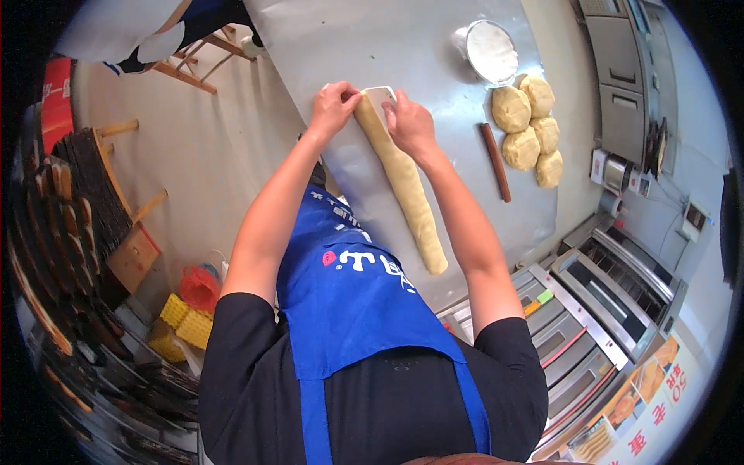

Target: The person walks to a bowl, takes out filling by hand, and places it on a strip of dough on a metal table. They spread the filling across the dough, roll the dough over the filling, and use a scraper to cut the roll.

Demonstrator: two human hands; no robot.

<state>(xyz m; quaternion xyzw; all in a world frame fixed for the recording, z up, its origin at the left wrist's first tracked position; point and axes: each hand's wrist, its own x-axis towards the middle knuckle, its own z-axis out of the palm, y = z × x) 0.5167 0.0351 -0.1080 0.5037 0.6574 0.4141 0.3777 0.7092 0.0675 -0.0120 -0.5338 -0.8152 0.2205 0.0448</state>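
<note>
A long roll of pale yellow dough (404, 188) lies slantwise on the metal table, its far end between my hands. My left hand (335, 107) closes its fingertips on that far end. In my right hand (411, 125) is a flat white dough scraper (379, 96), gripped with the fingers closed. The scraper stands right beside the dough's far end; my fingers cover part of it. Whether its edge touches the dough, I cannot tell.
To the right on the metal table (341, 46) are a brown rolling pin (494, 163), several dough balls (521, 149) and a metal bowl (459, 43) of white flour (491, 51). Ovens (604, 287) stand at the right. Stacked dark trays (62, 256) and a yellow crate (186, 322) are at the left.
</note>
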